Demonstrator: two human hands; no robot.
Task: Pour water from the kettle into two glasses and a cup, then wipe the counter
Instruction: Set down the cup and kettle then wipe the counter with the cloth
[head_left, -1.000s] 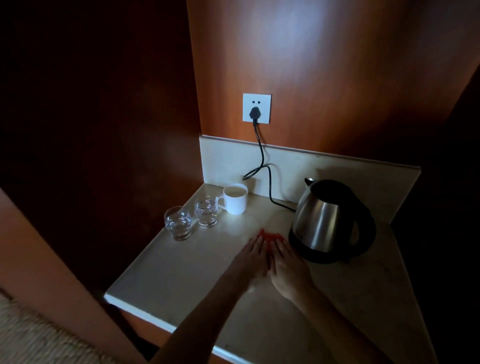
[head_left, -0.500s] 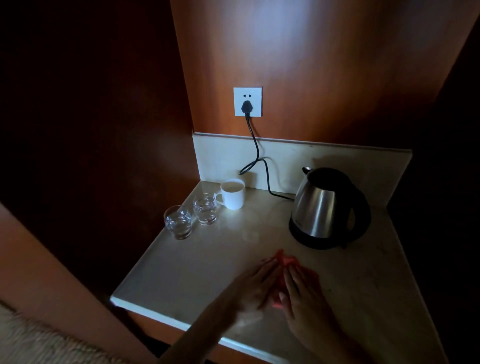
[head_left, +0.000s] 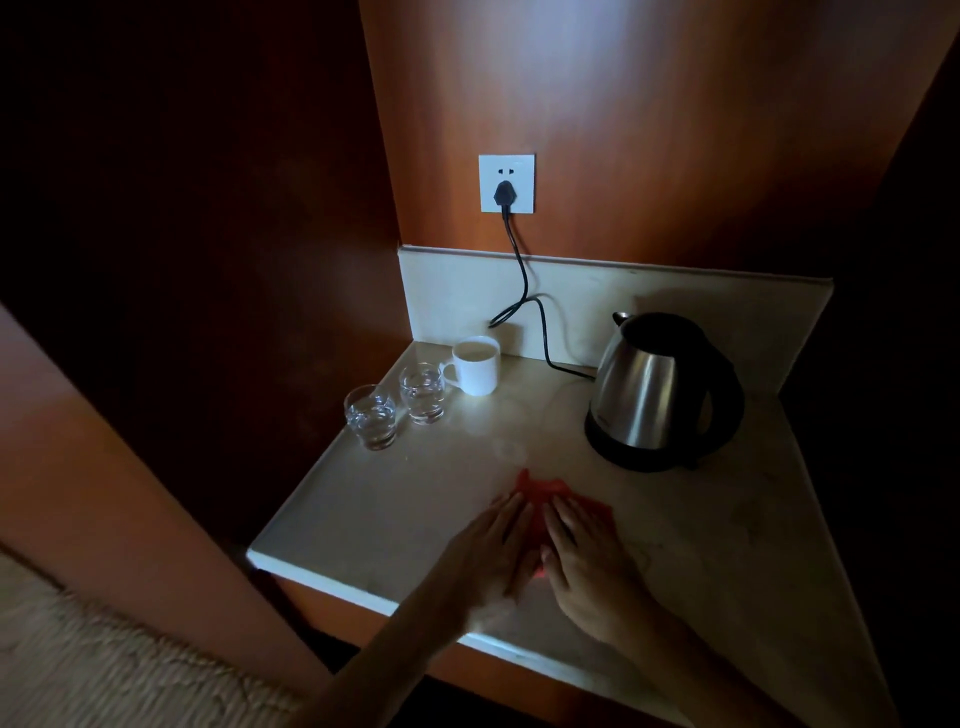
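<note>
A red cloth (head_left: 540, 488) lies on the pale stone counter (head_left: 395, 499), in front of the kettle. My left hand (head_left: 493, 551) and my right hand (head_left: 587, 561) lie flat side by side on it, fingers together, pressing it down; most of the cloth is hidden under them. The steel kettle (head_left: 644, 395) with a black handle stands upright on its base at the right. At the back left stand a white cup (head_left: 478, 371) holding liquid and two clear glasses (head_left: 423, 397) (head_left: 370, 415) with water in them.
A black cord (head_left: 524, 291) runs from the wall socket (head_left: 506, 183) down behind the cup to the kettle base. Wooden panels close in the counter at the back and left. The counter's front edge is just below my wrists.
Both hands slid the red cloth from right beside the kettle base back toward the counter's front edge. Kettle, cup and glasses have stayed put.
</note>
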